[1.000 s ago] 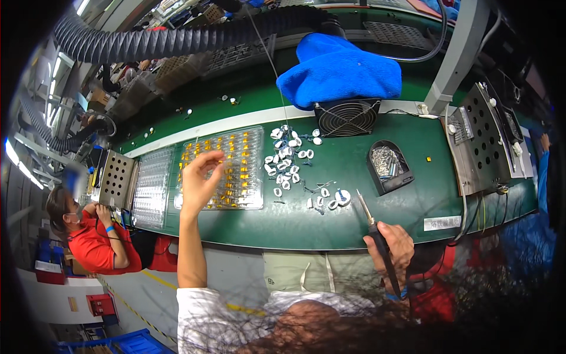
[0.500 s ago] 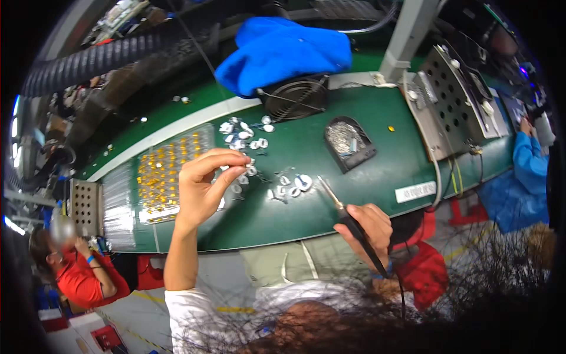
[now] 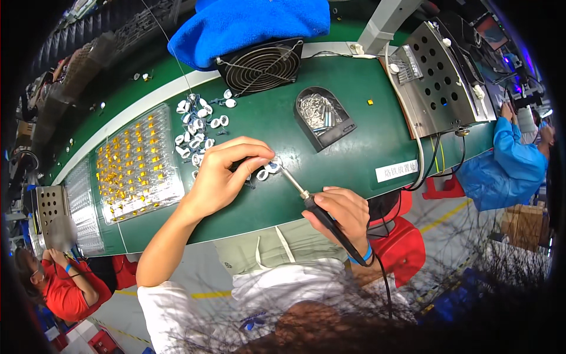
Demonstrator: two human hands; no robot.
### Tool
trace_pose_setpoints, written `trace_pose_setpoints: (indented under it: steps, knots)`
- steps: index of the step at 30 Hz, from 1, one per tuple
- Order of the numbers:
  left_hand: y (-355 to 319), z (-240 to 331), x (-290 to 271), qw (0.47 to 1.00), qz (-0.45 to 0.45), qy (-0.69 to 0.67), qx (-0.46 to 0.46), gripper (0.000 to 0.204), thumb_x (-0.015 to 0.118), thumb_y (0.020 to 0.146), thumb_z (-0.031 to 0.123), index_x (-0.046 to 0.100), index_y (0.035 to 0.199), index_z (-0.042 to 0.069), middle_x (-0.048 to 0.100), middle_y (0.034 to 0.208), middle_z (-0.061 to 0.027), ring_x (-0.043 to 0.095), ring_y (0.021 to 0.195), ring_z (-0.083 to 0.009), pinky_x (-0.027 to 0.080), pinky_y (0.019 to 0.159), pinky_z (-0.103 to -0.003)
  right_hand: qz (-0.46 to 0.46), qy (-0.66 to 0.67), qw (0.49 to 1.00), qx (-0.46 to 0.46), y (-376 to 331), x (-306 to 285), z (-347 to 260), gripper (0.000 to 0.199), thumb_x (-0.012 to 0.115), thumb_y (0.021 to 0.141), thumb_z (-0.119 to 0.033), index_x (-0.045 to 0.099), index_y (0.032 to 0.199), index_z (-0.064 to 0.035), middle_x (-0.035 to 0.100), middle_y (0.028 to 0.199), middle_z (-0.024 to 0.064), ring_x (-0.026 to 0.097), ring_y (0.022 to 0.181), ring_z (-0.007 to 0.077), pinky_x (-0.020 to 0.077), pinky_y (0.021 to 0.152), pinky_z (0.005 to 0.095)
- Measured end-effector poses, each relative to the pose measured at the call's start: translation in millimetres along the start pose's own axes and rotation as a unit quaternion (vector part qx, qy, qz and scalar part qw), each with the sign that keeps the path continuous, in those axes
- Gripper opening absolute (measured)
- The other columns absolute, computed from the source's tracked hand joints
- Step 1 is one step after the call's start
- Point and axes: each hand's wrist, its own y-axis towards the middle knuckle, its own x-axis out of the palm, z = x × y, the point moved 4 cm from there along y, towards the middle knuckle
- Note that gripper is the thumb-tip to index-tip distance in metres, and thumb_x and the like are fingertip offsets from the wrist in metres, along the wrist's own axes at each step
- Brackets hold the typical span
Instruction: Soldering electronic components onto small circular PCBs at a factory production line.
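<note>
My right hand (image 3: 345,209) grips a soldering iron (image 3: 304,194) by its dark handle, with the cable trailing down past the wrist. The iron's metal tip reaches toward the fingertips of my left hand (image 3: 227,177). That hand is closed in a pinch over the green table, on something too small and covered to name. Right by the pinch lie small white ring-like parts (image 3: 262,175). More white parts with dark leads (image 3: 197,125) are heaped beyond my left hand.
A clear tray (image 3: 172,184) of yellow pieces stands left. Ahead are a black fan (image 3: 262,68) with a blue cloth (image 3: 253,29) and a dark bin (image 3: 321,141) of small metal parts. A perforated metal box (image 3: 433,82) stands right. Co-workers sit at both sides.
The soldering iron's tip has come up to my left fingertips, with both hands now close together. The view has shifted, so the table's things appear farther left and higher.
</note>
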Motion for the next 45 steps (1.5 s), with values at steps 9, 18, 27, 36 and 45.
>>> trace_pose_setpoints:
  steps: [9, 18, 27, 36, 45]
  knots:
    - [-1.6, -1.1, -0.8, 1.0, 0.01, 0.0, -0.005, 0.013, 0.07, 0.095, -0.006, 0.075, 0.106, -0.003, 0.076, 0.109, -0.0145, 0.074, 0.099, -0.0241, 0.059, 0.088, -0.033, -0.009, 0.003, 1.0, -0.02, 1.1, 5.5, 2.8, 0.044, 0.094, 0.076, -0.014, 0.07, 0.11, -0.0007, 0.077, 0.092, 0.0134, 0.075, 0.083, 0.0291, 0.065, 0.08, 0.0416]
    - [-1.5, 1.3, -0.1, 1.0, 0.011, 0.012, 0.018, 0.014, 0.07, 0.094, -0.006, 0.075, 0.106, -0.003, 0.076, 0.109, -0.0144, 0.075, 0.098, -0.0252, 0.059, 0.087, -0.033, -0.013, -0.003, 1.0, -0.023, 1.5, 5.6, 1.3, 0.046, 0.094, 0.075, -0.012, 0.07, 0.112, 0.0006, 0.076, 0.093, 0.0144, 0.076, 0.082, 0.0297, 0.0652, 0.08, 0.0427]
    - [-1.8, 1.4, -0.4, 1.0, 0.009, 0.016, 0.023, 0.014, 0.072, 0.093, -0.005, 0.075, 0.106, -0.002, 0.076, 0.108, -0.0139, 0.074, 0.098, -0.025, 0.059, 0.087, -0.033, -0.002, 0.023, 1.0, -0.014, 2.0, 0.9, 3.4, 0.046, 0.094, 0.077, -0.012, 0.068, 0.112, 0.0022, 0.075, 0.088, 0.0154, 0.077, 0.082, 0.0328, 0.0652, 0.074, 0.0421]
    - [-6.1, -4.2, 8.9, 0.999, 0.035, -0.012, -0.034, 0.02, 0.074, 0.093, 0.0, 0.074, 0.113, -0.001, 0.077, 0.106, -0.0118, 0.075, 0.09, -0.0207, 0.059, 0.08, -0.032, -0.001, 0.05, 0.999, -0.002, 4.0, -9.1, 8.1, 0.047, 0.093, 0.077, -0.008, 0.067, 0.115, 0.0029, 0.074, 0.088, 0.0165, 0.077, 0.077, 0.0342, 0.0631, 0.067, 0.0395]
    - [-7.6, -1.7, 8.9, 0.998, 0.048, -0.031, -0.031, 0.039, 0.072, 0.091, -0.005, 0.068, 0.129, -0.002, 0.078, 0.115, -0.0156, 0.076, 0.11, -0.0247, 0.06, 0.096, -0.034, -0.03, 0.036, 0.999, -0.024, 6.1, -4.8, 8.5, 0.047, 0.094, 0.072, -0.008, 0.07, 0.111, 0.0022, 0.075, 0.089, 0.0163, 0.077, 0.078, 0.0317, 0.0636, 0.07, 0.038]
